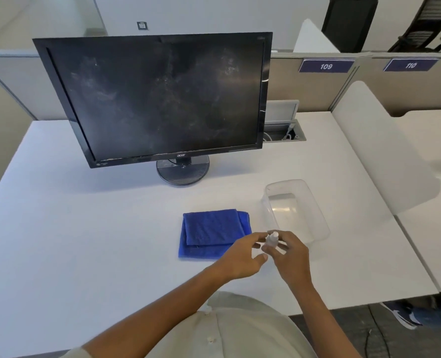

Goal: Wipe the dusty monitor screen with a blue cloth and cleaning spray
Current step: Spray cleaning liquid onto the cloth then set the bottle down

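Note:
A black monitor (pixel 160 99) with a dusty, smeared screen stands on its round base at the back of the white desk (pixel 85 228). A folded blue cloth (pixel 211 232) lies flat on the desk in front of it. Just right of the cloth, my right hand (pixel 290 257) holds a small clear spray bottle (pixel 271 240) upright, its white cap on top. My left hand (pixel 242 255) is beside the bottle with its fingers spread, thumb and fingertips close to the bottle, overlapping the cloth's near right corner.
A clear plastic tub (pixel 295 210) stands on the desk right of the cloth, just beyond my hands. An open cable hatch (pixel 284 130) sits behind the monitor's right side. Partition panels run along the back and right edges. Office chairs stand beyond the partition.

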`<state>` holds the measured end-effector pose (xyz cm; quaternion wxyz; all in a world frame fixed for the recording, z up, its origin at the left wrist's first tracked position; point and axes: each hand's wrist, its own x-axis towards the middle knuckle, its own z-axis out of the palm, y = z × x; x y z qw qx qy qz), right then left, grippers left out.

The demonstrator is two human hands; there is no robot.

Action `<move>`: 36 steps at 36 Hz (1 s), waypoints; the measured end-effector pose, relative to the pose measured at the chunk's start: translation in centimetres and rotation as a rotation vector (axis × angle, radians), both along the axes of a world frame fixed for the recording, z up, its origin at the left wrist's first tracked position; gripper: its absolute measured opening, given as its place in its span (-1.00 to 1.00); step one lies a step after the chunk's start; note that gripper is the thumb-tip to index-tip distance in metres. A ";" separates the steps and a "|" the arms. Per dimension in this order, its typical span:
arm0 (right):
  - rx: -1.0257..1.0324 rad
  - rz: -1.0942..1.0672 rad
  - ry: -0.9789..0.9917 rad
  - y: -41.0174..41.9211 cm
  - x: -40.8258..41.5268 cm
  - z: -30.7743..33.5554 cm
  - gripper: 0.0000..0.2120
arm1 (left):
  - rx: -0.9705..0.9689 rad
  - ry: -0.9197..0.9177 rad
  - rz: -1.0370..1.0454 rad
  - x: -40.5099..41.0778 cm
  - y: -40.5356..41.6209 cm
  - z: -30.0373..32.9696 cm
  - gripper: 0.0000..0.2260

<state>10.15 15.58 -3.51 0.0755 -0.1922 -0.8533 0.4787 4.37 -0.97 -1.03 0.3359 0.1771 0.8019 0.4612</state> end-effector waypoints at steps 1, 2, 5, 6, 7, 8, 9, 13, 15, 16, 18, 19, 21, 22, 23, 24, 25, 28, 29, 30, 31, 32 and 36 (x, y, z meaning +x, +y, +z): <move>0.011 -0.007 0.005 0.1 0.1 -0.1 -0.76 | 0.001 0.004 -0.006 0.0 0.4 -0.1 -0.49; 0.023 -0.011 0.013 0.1 0.1 -0.1 -0.79 | -0.001 0.006 -0.008 0.1 0.7 -0.1 -0.49; 0.058 -0.009 0.032 0.0 0.3 -0.3 -0.84 | -0.031 0.022 -0.009 0.1 1.2 -0.4 -0.50; 0.062 -0.009 0.033 0.0 0.3 -0.4 -0.85 | -0.040 0.026 -0.008 0.1 1.4 -0.6 -0.50; 0.063 -0.013 0.027 -0.1 0.3 -0.5 -0.84 | -0.048 0.028 -0.007 0.0 1.5 -0.7 -0.50; 0.066 -0.018 0.020 -0.1 0.3 -0.5 -0.82 | -0.054 0.029 -0.008 0.0 1.5 -0.8 -0.50; 0.074 -0.023 0.016 -0.2 0.3 -0.6 -0.81 | -0.060 0.030 -0.011 0.0 1.6 -0.9 -0.50; 0.105 -0.014 0.022 -0.4 0.3 -0.5 -0.84 | -0.073 0.034 -0.017 0.0 1.8 -1.3 -0.48; 0.108 -0.017 0.014 -0.5 0.3 -0.5 -0.84 | -0.080 0.030 -0.017 0.0 1.9 -1.4 -0.49; 0.103 -0.019 0.004 -0.5 0.3 -0.5 -0.83 | -0.083 0.028 -0.018 0.0 2.0 -1.4 -0.49; 0.086 -0.027 -0.017 -0.6 0.3 -0.6 -0.80 | -0.083 0.022 -0.023 0.1 1.9 -1.4 -0.48; 0.083 -0.031 -0.022 -0.6 0.3 -0.6 -0.79 | -0.081 0.020 -0.026 0.1 1.9 -1.4 -0.48; 0.092 -0.036 -0.020 -0.6 0.4 -0.6 -0.77 | -0.077 0.019 -0.032 0.1 1.8 -1.4 -0.47; 0.095 -0.038 -0.021 -0.6 0.5 -0.7 -0.76 | -0.075 0.018 -0.035 0.1 1.7 -1.4 -0.47; 0.093 -0.040 -0.025 -0.6 0.5 -0.7 -0.75 | -0.075 0.016 -0.036 0.1 1.7 -1.4 -0.47; 0.089 -0.043 -0.034 -0.7 0.6 -0.6 -0.73 | -0.075 0.012 -0.035 0.1 1.6 -1.5 -0.47; 0.089 -0.047 -0.046 -0.7 0.6 -0.6 -0.70 | -0.075 0.011 -0.034 0.2 1.6 -1.5 -0.47; 0.117 -0.061 -0.078 -0.8 0.7 -0.2 -0.63 | -0.078 0.013 -0.029 0.1 1.5 -1.6 -0.45; 0.131 -0.061 -0.082 -0.8 0.8 0.1 -0.61 | -0.078 0.014 -0.028 0.1 1.5 -1.6 -0.45; 0.150 -0.060 -0.086 -0.9 0.9 0.4 -0.59 | -0.077 0.015 -0.026 0.1 1.5 -1.6 -0.45; 0.175 -0.060 -0.091 -1.0 0.9 0.7 -0.56 | -0.074 0.014 -0.022 0.1 1.4 -1.5 -0.45; 0.205 -0.064 -0.099 -1.1 1.0 1.0 -0.55 | -0.070 0.013 -0.018 0.1 1.3 -1.5 -0.45; 0.327 -0.107 -0.118 -1.4 1.2 2.6 -0.51 | -0.045 0.014 0.013 -0.2 0.6 -1.3 -0.46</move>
